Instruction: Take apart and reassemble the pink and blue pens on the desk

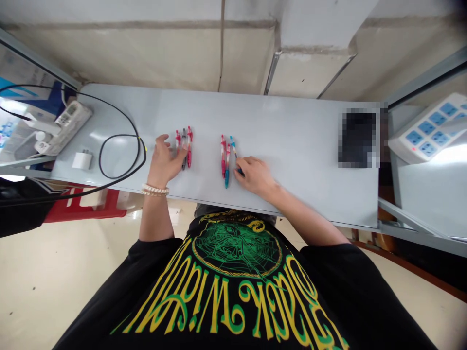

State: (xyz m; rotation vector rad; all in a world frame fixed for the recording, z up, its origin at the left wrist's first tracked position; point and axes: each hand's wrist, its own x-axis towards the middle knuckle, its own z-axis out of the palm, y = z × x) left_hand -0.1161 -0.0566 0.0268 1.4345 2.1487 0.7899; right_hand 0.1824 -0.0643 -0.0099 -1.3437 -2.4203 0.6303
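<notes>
On the grey table, a row of three pens lies beside my left hand [164,163]: a red pen [178,138], a black pen [184,141] and another red pen [189,146]. That hand is open, its thumb stretched over the lower part of the row and its fingers apart on the left. In the middle lie a pink-red pen [223,155] and a pen with a red top and teal lower end [226,177]. Just right of them, my right hand [255,175] has its fingers closed on the lower part of a blue pen [232,143], partly hiding it.
A black cable [140,141] loops over the table's left side, near a white charger [82,159] and a power strip [69,124]. To the right sit a pixelated dark object [358,138] and a blue-and-white socket block [426,129]. A wall borders the back.
</notes>
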